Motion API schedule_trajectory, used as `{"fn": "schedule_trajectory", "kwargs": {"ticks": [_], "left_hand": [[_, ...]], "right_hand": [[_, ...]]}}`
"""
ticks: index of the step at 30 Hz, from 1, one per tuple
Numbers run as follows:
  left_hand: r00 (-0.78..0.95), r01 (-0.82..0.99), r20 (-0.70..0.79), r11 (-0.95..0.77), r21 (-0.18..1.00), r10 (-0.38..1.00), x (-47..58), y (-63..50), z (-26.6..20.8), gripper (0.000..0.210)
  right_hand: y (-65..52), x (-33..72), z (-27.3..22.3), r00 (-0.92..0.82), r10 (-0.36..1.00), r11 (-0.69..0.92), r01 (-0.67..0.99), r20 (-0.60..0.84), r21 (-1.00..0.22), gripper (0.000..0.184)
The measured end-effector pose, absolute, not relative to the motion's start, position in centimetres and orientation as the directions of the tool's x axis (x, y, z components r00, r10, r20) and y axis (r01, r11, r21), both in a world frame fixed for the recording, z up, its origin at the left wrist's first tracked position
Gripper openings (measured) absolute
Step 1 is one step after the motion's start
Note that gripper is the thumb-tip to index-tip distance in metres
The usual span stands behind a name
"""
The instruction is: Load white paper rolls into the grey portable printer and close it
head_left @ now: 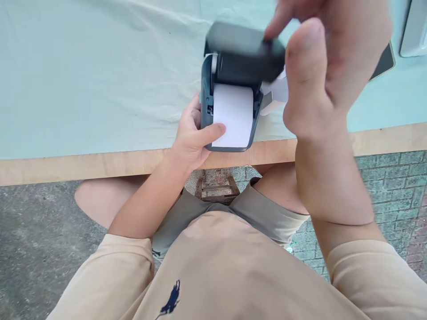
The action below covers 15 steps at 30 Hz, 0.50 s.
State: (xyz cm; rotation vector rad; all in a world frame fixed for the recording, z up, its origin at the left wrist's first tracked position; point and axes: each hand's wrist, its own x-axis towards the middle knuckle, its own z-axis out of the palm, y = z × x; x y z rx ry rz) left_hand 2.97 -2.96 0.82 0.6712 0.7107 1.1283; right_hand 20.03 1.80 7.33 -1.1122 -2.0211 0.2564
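Note:
A dark handheld receipt printer (207,120) is held over the table's front edge, its hinged lid (245,53) raised and slightly blurred. White paper (233,104) from the roll lies over its front part. My left hand (191,133) grips the printer's left side, thumb pressed on the paper. At the lid's right corner is my right hand (328,62), an index fingertip on the lid's edge and the thumb close beside it. Its other fingers are partly cut off by the top of the view.
Behind the printer, a white paper piece (275,95) lies partly hidden on the pale blue tablecloth (100,80). A dark flat object (383,62) and a grey-white item (415,31) sit at the right. The wooden table edge (83,166) runs across, with a stool (216,191) below.

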Motion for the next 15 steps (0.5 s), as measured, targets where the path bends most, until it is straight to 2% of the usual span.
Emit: {"fn": "schedule_trajectory", "kwargs": {"ticks": [3, 7, 9, 13, 15], "left_hand": [[0.3, -0.603, -0.173, 0.327, 0.727, 0.938, 2.9, -2.8, 0.8, 0.03], [0.313, -0.708, -0.14, 0.329, 0.625, 0.939, 3.1, -2.6, 1.0, 0.026], [0.294, -0.712, -0.154, 0.324, 0.622, 0.943, 3.2, -2.6, 1.1, 0.022], [0.273, -0.685, -0.185, 0.326, 0.651, 0.944, 3.4, -2.5, 1.4, 0.016], [0.26, -0.675, -0.203, 0.328, 0.661, 0.944, 3.4, -2.4, 1.6, 0.015]], "right_hand": [[1.2, 19.9, 6.7, -0.444, 0.742, 0.661, 0.606, 0.502, -0.442, 0.015], [0.4, 19.9, 6.2, -0.393, 0.78, 0.615, 0.624, 0.487, -0.483, 0.007], [0.0, 19.7, 6.4, -0.4, 0.779, 0.612, 0.653, 0.482, -0.447, 0.01], [-0.5, 19.0, 6.8, -0.384, 0.799, 0.544, 0.789, 0.463, -0.284, 0.013], [-0.5, 18.9, 6.7, -0.368, 0.811, 0.522, 0.807, 0.455, -0.276, 0.012]]}}
